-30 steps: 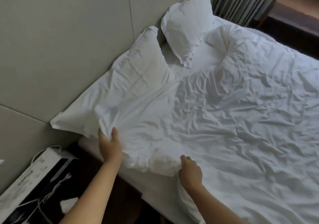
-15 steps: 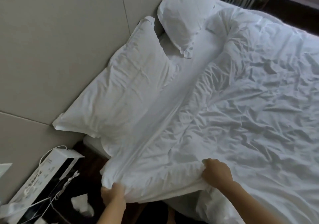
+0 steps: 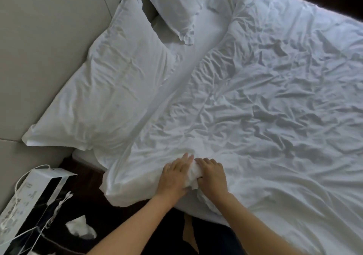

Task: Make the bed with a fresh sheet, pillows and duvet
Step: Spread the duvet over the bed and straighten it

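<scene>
Duvet (image 3: 255,97) corner bunched between both hands at the near edge of the bed.

The left hand (image 3: 173,176) lies with its fingers fairly straight against a wad of white fabric, and the right hand (image 3: 213,174) curls round that wad from the other side. The duvet lies wrinkled across the mattress, its top edge just short of the near pillow (image 3: 106,89) and the far pillow (image 3: 176,7), which leans on the headboard (image 3: 49,28). A hard tug here would likely skew that edge or drag the near pillow, and a loose grip could let the corner slide toward the floor, beside the paper bag (image 3: 33,201).
</scene>
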Demonstrator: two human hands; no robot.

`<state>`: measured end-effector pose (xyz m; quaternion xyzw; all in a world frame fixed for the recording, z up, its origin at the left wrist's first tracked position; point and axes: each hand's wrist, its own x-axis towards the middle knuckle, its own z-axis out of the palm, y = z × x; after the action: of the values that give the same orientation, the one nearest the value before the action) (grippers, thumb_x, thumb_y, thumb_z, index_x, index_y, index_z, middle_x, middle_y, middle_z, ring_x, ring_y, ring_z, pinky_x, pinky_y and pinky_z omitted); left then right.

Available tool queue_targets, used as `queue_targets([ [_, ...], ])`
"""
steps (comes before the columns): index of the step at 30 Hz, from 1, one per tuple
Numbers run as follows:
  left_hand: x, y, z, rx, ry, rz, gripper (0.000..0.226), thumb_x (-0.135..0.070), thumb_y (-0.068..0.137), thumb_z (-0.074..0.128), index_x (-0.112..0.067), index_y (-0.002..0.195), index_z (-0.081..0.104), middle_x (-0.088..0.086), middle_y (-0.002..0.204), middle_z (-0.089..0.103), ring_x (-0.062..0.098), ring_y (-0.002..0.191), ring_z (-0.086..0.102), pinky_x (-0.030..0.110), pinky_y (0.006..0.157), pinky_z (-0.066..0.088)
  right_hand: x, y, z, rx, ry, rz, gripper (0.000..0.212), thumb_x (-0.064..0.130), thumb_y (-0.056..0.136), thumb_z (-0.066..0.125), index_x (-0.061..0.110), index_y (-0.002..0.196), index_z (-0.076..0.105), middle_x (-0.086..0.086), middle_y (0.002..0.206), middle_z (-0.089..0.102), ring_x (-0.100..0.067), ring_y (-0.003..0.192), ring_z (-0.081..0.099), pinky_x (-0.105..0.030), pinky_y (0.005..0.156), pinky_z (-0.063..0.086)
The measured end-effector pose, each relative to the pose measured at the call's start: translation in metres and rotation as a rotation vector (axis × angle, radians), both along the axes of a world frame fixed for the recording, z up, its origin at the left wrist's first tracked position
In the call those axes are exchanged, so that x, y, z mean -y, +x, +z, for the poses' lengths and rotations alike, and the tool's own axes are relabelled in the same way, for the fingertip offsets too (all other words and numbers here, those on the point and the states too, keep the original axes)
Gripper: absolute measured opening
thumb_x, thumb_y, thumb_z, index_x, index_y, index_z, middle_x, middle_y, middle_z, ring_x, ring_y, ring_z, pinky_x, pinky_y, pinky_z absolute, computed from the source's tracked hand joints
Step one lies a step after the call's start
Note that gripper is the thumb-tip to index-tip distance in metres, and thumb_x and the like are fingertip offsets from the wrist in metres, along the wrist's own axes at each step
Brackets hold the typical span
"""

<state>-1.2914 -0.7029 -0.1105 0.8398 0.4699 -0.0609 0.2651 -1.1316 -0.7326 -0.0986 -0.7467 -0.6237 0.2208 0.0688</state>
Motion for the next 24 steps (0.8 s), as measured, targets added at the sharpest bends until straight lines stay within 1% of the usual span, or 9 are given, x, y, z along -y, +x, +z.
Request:
queue_targets([
  [3, -0.02, 0.024, -0.003, 0.0, -0.058, 0.115, 0.062, -0.027, 0.089, 0.062, -0.024, 0.147, 0.039, 0.005, 0.132, 0.059, 0.029, 0.112, 0.061, 0.039, 0.091, 0.049, 0.019, -0.004, -0.001, 0.11, 0.058, -0.24, 0.066, 0.027, 0.064, 0.078, 0.019, 0.127, 0.06, 0.002, 0.117, 0.063, -0.023, 0.109, 0.057, -0.042, 0.086, 0.048],
  [6, -0.029, 0.01, 0.01, 0.111, -0.037, 0.158, 0.042, -0.019, 0.084, 0.066, -0.019, 0.126, 0.06, 0.01, 0.105, 0.07, 0.037, 0.089, 0.067, 0.04, 0.071, 0.053, 0.058, -0.008, -0.032, -0.081, -0.526, -0.893, 0.093, 0.047, 0.075, 0.074, 0.017, 0.15, 0.029, -0.006, 0.145, 0.036, -0.029, 0.133, 0.04, -0.049, 0.101, 0.041],
  [9, -0.023, -0.019, 0.027, 0.159, -0.072, 0.218, 0.038, -0.006, 0.085, 0.062, -0.019, 0.121, 0.064, 0.002, 0.101, 0.071, 0.027, 0.087, 0.067, 0.036, 0.071, 0.052, 0.076, -0.008, -0.045, -1.098, -0.842, -1.681, 0.069, 0.045, 0.088, 0.062, 0.012, 0.145, 0.039, -0.022, 0.142, 0.043, -0.044, 0.13, 0.044, -0.059, 0.104, 0.041],
  [11, -0.018, -0.034, 0.035, 0.17, -0.108, 0.241, 0.042, -0.002, 0.085, 0.06, -0.021, 0.122, 0.065, -0.004, 0.104, 0.071, 0.02, 0.089, 0.067, 0.033, 0.072, 0.05, 0.076, -0.009, -0.056, -1.865, -0.508, -1.937, 0.064, 0.058, 0.096, 0.044, 0.009, 0.137, 0.048, -0.027, 0.143, 0.046, -0.05, 0.134, 0.04, -0.07, 0.104, 0.033],
  [13, -0.011, -0.042, 0.038, 0.175, -0.068, 0.209, 0.04, -0.01, 0.083, 0.056, -0.02, 0.121, 0.065, -0.006, 0.104, 0.071, 0.018, 0.088, 0.067, 0.033, 0.071, 0.05, 0.066, -0.001, -0.057, -2.261, 0.056, -1.938, 0.065, 0.059, 0.096, 0.04, 0.013, 0.139, 0.052, -0.022, 0.139, 0.054, -0.048, 0.13, 0.045, -0.064, 0.1, 0.041],
  [15, -0.01, -0.044, 0.032, 0.147, -0.033, 0.128, 0.043, -0.016, 0.08, 0.055, -0.022, 0.122, 0.064, -0.008, 0.104, 0.068, 0.016, 0.089, 0.065, 0.036, 0.07, 0.052, 0.053, 0.016, -0.053, -2.344, 0.454, -1.939, 0.059, 0.055, 0.098, 0.039, 0.018, 0.144, 0.047, -0.016, 0.139, 0.054, -0.043, 0.126, 0.048, -0.056, 0.093, 0.045],
  [18, -0.016, -0.044, 0.008, 0.003, 0.052, -0.083, 0.052, 0.002, 0.073, 0.073, -0.022, 0.119, 0.064, -0.007, 0.097, 0.065, 0.018, 0.081, 0.061, 0.03, 0.066, 0.046, 0.066, 0.046, -0.042, -2.255, 0.609, -2.016, 0.057, 0.058, 0.098, 0.04, 0.018, 0.136, 0.053, -0.015, 0.131, 0.06, -0.04, 0.12, 0.053, -0.05, 0.096, 0.047],
  [22, 0.002, -0.029, -0.029, -0.203, 0.117, -0.489, 0.085, 0.014, 0.036, 0.084, -0.022, 0.107, 0.054, 0.003, 0.09, 0.062, 0.026, 0.075, 0.056, 0.037, 0.062, 0.049, 0.131, 0.074, -0.04, -1.933, 0.291, -2.073, 0.068, 0.073, 0.083, 0.059, 0.025, 0.131, 0.063, -0.01, 0.127, 0.067, -0.04, 0.121, 0.058, -0.058, 0.107, 0.043],
  [24, 0.022, -0.014, -0.033, -0.499, -0.057, -0.683, 0.085, -0.001, 0.054, 0.086, -0.025, 0.125, 0.047, 0.011, 0.112, 0.063, 0.032, 0.101, 0.053, 0.05, 0.083, 0.052, 0.157, 0.083, -0.037, -1.715, -0.105, -1.934, 0.062, 0.057, 0.083, 0.073, 0.024, 0.133, 0.06, -0.007, 0.13, 0.065, -0.034, 0.122, 0.058, -0.053, 0.103, 0.048],
])
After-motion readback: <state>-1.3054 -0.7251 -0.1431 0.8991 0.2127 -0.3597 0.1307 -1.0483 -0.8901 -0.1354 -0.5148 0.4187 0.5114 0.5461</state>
